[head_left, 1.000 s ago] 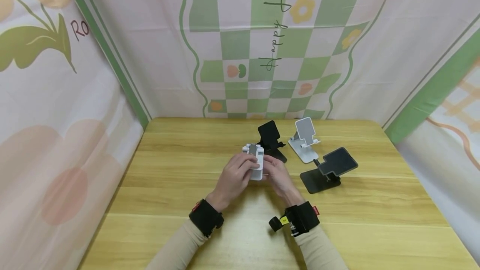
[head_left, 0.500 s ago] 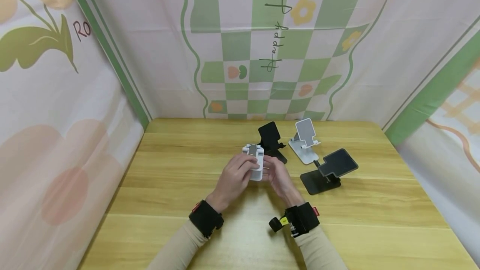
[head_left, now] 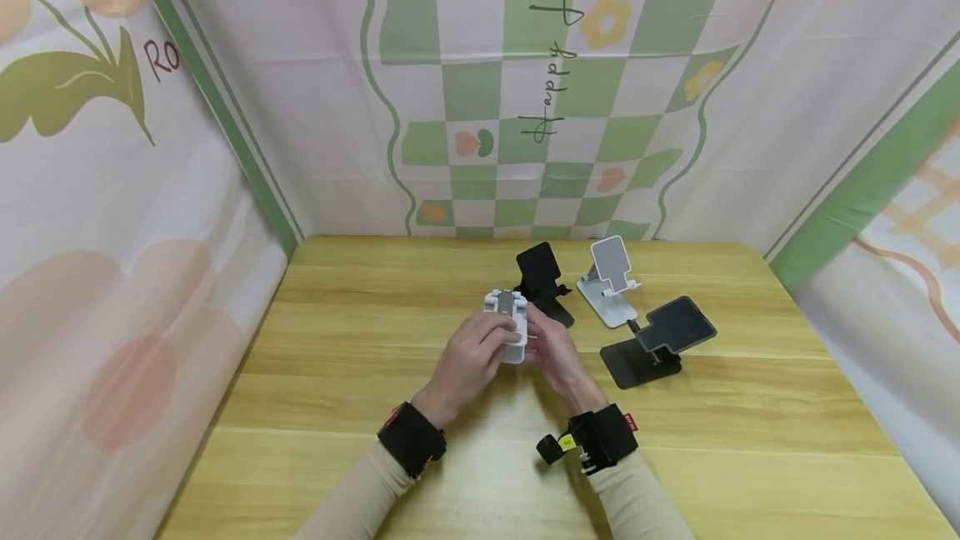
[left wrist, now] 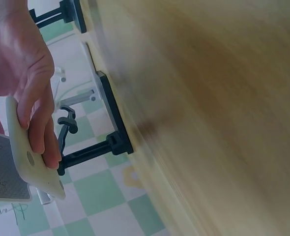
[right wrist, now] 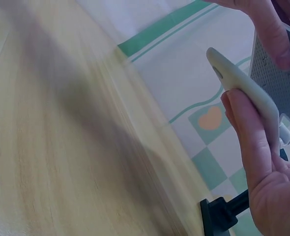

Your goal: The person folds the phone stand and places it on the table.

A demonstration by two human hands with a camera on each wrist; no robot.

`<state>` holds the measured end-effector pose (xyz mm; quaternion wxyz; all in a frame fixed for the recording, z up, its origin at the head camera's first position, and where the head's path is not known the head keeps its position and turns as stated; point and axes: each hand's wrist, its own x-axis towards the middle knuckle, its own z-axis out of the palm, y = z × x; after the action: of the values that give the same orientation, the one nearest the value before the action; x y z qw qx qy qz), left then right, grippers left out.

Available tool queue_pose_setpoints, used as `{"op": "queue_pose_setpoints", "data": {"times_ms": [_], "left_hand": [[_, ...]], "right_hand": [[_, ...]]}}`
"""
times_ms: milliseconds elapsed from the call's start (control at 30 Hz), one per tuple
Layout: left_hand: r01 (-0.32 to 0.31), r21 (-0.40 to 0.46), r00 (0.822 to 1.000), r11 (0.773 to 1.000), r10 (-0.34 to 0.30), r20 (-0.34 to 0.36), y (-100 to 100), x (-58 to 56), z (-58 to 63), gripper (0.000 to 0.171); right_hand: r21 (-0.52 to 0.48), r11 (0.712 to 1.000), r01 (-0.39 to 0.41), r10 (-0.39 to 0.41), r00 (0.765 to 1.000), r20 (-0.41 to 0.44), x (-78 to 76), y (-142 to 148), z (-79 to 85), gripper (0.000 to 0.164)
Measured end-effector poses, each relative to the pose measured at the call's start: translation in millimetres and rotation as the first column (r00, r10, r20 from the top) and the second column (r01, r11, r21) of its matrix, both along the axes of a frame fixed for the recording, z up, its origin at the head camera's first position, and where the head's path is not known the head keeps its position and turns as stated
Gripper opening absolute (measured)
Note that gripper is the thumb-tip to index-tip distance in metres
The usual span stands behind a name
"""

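Note:
A partly folded white phone stand is held up off the table between both hands in the head view. The left hand grips it from the left, fingers over its upper side; in the right wrist view a fingertip lies on the grey pad. From the right, the right hand holds the white base's edge. The right hand's fingers lie against the flat outer face of the white base in the left wrist view. Its thumb is mostly hidden in the wrist views.
Behind the hands, a black phone stand stands unfolded on the wooden table. To its right are a white stand with a grey pad and a larger black stand. A printed curtain hangs behind the table.
Half a second ago the right hand's fingers were spread a little away from the stand; now its thumb is back at the edge. The left hand has barely moved.

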<state>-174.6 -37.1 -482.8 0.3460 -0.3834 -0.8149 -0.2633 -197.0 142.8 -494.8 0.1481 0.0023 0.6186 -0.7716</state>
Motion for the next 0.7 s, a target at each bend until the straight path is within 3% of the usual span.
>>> {"op": "queue_pose_setpoints", "data": {"times_ms": [400,700], "left_hand": [[0.019,-0.067,1.000,0.998,-0.021,-0.021,-1.5,-1.5,0.9,0.026],[0.038,0.043,0.996,0.998,-0.041,0.084,-7.7,-1.6,0.2,0.051]], "right_hand": [[0.016,0.998,0.055,-0.056,0.998,0.035,0.6,0.5,-0.2,0.044],[0.053,0.998,0.027,-0.029,0.999,0.028,-0.4,3.5,-1.6,0.048]]}}
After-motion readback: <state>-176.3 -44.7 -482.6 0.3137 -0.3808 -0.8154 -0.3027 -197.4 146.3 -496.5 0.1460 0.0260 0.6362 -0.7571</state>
